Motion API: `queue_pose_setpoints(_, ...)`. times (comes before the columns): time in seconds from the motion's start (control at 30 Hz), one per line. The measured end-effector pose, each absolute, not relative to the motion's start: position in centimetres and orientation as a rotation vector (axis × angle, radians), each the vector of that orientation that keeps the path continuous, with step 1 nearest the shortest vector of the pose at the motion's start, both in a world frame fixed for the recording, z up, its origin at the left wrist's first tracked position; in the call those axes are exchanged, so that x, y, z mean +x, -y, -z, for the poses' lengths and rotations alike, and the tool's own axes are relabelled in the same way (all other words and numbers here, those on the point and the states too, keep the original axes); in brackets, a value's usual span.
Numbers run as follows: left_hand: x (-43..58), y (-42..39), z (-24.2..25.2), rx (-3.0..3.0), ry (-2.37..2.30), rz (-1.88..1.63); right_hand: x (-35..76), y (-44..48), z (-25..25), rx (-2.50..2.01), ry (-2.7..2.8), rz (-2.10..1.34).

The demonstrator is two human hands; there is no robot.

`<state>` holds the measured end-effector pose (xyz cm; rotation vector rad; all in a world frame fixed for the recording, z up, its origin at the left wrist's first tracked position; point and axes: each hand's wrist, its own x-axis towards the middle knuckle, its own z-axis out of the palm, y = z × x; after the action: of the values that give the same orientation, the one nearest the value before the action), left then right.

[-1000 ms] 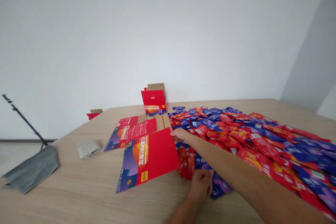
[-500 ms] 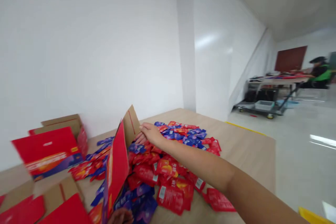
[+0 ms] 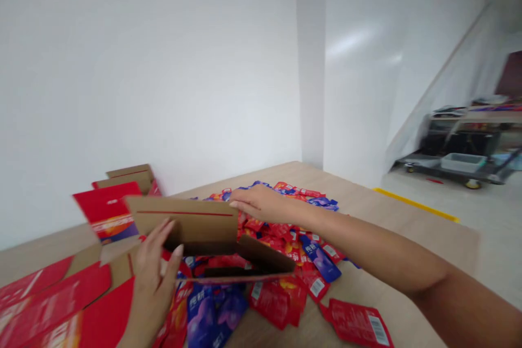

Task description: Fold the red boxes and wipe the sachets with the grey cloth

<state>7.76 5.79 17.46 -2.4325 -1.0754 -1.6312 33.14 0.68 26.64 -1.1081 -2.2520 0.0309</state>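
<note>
I hold a cardboard box (image 3: 191, 223), brown inside and red outside, half opened above a heap of red and blue sachets (image 3: 281, 266) on a wooden table (image 3: 383, 223). My right hand (image 3: 261, 204) grips the far right end of its upper flap, arm stretched across the heap. My left hand (image 3: 153, 269) presses the near left side of the box, fingers extended against the cardboard. A lower flap juts right over the sachets.
Flat red cartons (image 3: 49, 293) lie at the left. An assembled red box (image 3: 110, 209) stands near the wall. A single red sachet (image 3: 359, 323) lies near the front. A trolley (image 3: 457, 166) stands on the floor at the right.
The flat carton has been lifted off the table and swung up into an opening box shape. My left hand has come up to its near side. My view has turned right.
</note>
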Motion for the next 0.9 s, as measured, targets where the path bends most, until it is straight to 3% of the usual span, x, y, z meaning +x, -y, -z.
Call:
queue_pose_setpoints(0.17,7.7,-4.8,-17.8,-2.811,0.825,1.067,35.6,-0.5,-24.7,-1.122,1.963,-0.443)
queue_pose_setpoints(0.33,5.1,-1.7,-18.6,-2.885,0.623,0.649,37.7,-0.7,-25.0,-1.036,1.588,-0.616)
queue_pose_setpoints(0.5,4.8,3.4,-21.0,-2.842,0.351,0.509,37.8,-1.2,-25.5,-0.810,1.234,-0.863)
queue_pose_setpoints(0.63,4.8,5.5,-21.3,-2.749,0.320,0.659,36.1,-2.1,-23.8,-0.745,1.131,-1.017)
queue_pose_setpoints(0.9,4.2,8.8,-21.4,-2.925,0.364,0.629,32.8,-1.0,-18.3,-1.072,1.502,-1.295)
